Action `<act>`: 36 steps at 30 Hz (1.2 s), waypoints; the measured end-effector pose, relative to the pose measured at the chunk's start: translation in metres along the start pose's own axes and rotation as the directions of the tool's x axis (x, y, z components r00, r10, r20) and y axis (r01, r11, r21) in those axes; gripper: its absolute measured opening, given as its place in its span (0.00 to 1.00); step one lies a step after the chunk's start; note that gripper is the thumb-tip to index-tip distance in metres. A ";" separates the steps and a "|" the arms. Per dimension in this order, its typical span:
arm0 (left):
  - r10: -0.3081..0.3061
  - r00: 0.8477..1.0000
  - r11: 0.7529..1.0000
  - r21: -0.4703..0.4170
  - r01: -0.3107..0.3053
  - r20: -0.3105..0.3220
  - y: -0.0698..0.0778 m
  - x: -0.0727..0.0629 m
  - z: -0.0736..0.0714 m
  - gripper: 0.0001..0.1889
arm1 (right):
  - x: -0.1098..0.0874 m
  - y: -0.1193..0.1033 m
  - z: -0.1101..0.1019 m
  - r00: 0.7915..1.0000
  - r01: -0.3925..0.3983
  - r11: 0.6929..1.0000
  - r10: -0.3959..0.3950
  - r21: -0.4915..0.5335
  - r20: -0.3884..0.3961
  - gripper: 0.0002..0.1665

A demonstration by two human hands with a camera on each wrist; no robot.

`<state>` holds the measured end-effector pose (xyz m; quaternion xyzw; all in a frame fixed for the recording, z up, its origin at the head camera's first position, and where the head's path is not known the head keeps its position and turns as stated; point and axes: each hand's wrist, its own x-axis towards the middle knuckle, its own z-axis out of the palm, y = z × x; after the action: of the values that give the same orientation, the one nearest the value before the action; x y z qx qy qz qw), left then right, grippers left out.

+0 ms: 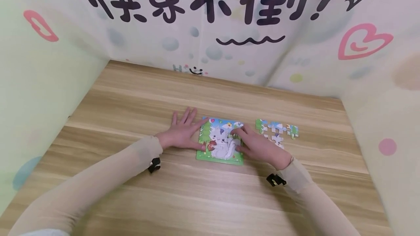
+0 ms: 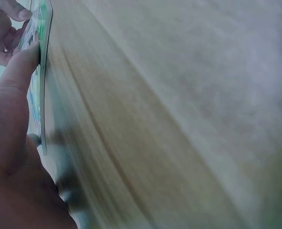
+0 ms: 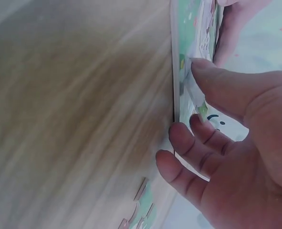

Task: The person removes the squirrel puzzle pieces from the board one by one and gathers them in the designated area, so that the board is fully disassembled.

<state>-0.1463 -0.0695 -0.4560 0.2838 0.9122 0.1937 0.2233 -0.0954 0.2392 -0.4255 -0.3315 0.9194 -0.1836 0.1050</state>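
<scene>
A jigsaw puzzle with a grey squirrel holding an acorn lies in its green-edged tray on the wooden table. My left hand spreads its fingers at the tray's left side, with thumb and forefinger laid over that edge; the other fingers rest on the table. At the right edge, my right hand pinches a puzzle piece between thumb and forefinger. In the right wrist view this piece tilts up from the tray surface. The remaining right fingers bend loosely beside the tray.
Several loose puzzle pieces lie on the table to the right of the tray, some partly hidden behind my right hand. A printed cloth backdrop encloses the table at the back and both sides.
</scene>
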 end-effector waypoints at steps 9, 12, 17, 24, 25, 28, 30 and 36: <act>-0.006 1.000 0.999 0.034 0.005 0.018 0.006 -0.003 -0.007 0.59 | 0.001 0.003 -0.002 1.000 -0.002 1.000 0.002 -0.029 0.005 0.26; -0.009 1.000 0.999 0.031 0.008 0.028 0.007 -0.004 -0.009 0.59 | -0.001 0.003 -0.001 1.000 0.003 0.997 -0.004 -0.071 -0.008 0.26; -0.008 1.000 1.000 0.020 0.007 0.026 0.004 -0.002 -0.007 0.59 | -0.007 0.003 -0.003 0.999 -0.025 0.993 0.022 -0.115 -0.029 0.27; -0.002 1.000 1.000 0.020 0.002 0.014 0.001 0.000 -0.004 0.59 | -0.021 0.009 -0.005 0.998 -0.005 0.987 -0.005 -0.159 -0.062 0.25; -0.002 1.000 1.000 0.017 0.001 0.016 0.002 0.000 -0.005 0.59 | -0.023 0.010 -0.006 0.998 -0.004 0.988 -0.007 -0.154 -0.068 0.25; -0.009 1.000 1.000 0.020 0.008 0.028 0.004 -0.002 -0.007 0.59 | -0.031 0.013 -0.008 0.996 -0.005 0.990 -0.008 -0.142 -0.086 0.24; -0.006 1.000 1.000 0.021 0.006 0.027 0.005 -0.003 -0.008 0.59 | -0.037 0.015 -0.009 0.995 -0.006 0.990 -0.009 -0.143 -0.104 0.24; -0.006 1.000 1.000 0.026 0.006 0.016 0.003 -0.001 -0.005 0.59 | -0.057 0.026 -0.016 0.987 -0.027 0.987 0.001 -0.162 -0.158 0.24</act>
<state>-0.1465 -0.0692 -0.4502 0.2855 0.9137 0.1790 0.2274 -0.0718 0.2991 -0.4169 -0.3169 0.9391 -0.1326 0.0059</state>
